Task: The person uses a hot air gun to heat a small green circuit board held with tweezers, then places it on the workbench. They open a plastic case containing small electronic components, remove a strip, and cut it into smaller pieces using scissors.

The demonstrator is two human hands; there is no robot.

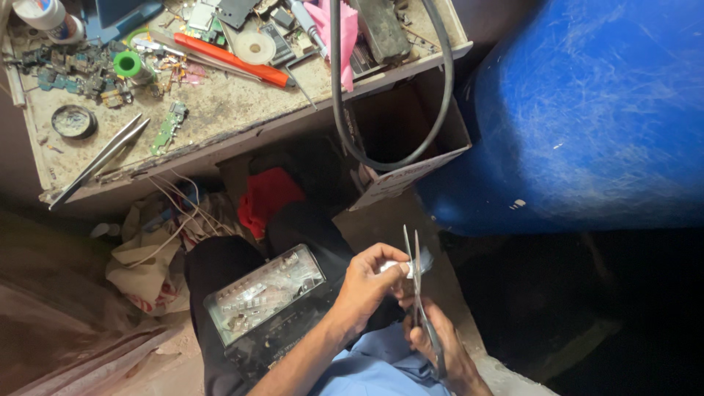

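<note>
Scissors (419,293): held low centre, above the person's lap; long axis near upright in the head view, blades slightly parted, tips pointing toward the workbench (220,110).
Right hand (440,350): closed around the scissor handles.
Left hand (367,282): fingers pinched on a small pale strip (400,268) set between the blades.
Component case (264,293): clear-lidded, rectangular, resting on the left thigh, tilted.
Cardboard box (411,147): open, brown, under the bench edge; pale label on its front flap.
Drum (587,110): large, blue, to the right.
Tape roll (128,64): green, on the bench.
Tweezers (99,161): lying diagonal at the bench's front edge.
</note>
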